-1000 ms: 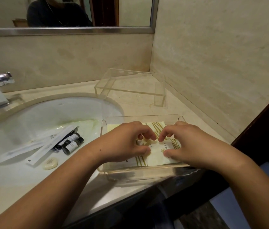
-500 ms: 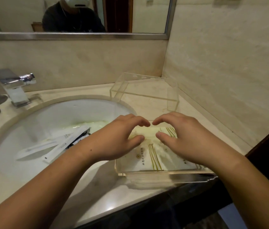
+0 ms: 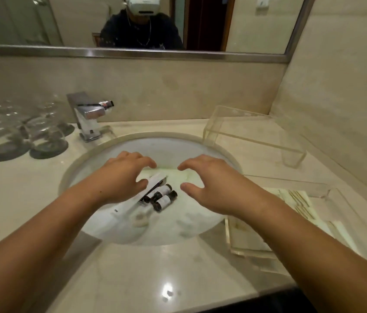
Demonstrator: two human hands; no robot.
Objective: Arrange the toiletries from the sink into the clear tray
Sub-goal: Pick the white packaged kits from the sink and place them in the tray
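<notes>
Both hands hover over the sink (image 3: pixel 212 143), the left hand (image 3: pixel 121 177) and right hand (image 3: pixel 209 186) spread open, holding nothing. The bottles (image 3: pixel 161 197), white packets (image 3: pixel 137 197) and soap (image 3: pixel 140 220) lie in the basin; the tray (image 3: pixel 245 245) sits on the counter (image 3: pixel 20 188) to the right. This looks like the reach-in; next calls for closing on one item.

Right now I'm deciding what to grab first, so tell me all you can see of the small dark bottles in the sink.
The bottles look like three small dark vials with black caps and pale labels. They lie on their sides, packed together in the white sink, beside a long white packet near a pale soap. Neither the left hand nor the right hand touches them.
</notes>
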